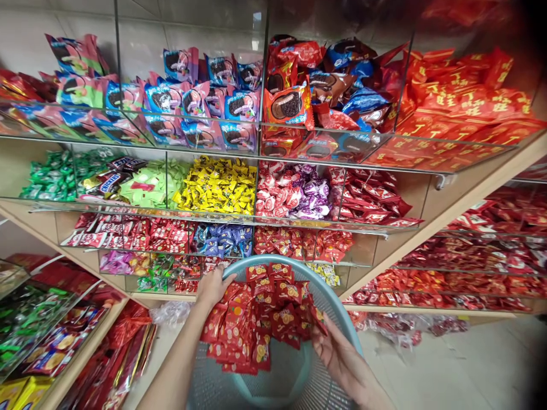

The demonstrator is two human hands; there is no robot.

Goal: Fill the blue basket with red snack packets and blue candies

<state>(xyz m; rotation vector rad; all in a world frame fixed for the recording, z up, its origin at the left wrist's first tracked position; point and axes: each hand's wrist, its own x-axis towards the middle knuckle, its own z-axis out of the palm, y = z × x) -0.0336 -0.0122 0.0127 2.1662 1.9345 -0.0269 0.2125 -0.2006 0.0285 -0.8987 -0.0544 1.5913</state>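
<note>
A round blue-grey plastic basket with mesh sides is tilted toward me at the bottom middle. My left hand grips its rim on the left, thumb over the inside edge. Inside, a heap of small red candy packets printed with orange slices covers the upper and left part, leaving some of the basket's bottom in sight. My right hand is within the basket at the right of the heap, its fingers closed around a red candy packet. Its palm side hides whether there are more.
Glass-fronted shelves stand ahead, with wrapped cookies, red snack bags, yellow candies and purple candies. A lower display is at the left. Clear plastic bags lie on the tiled floor.
</note>
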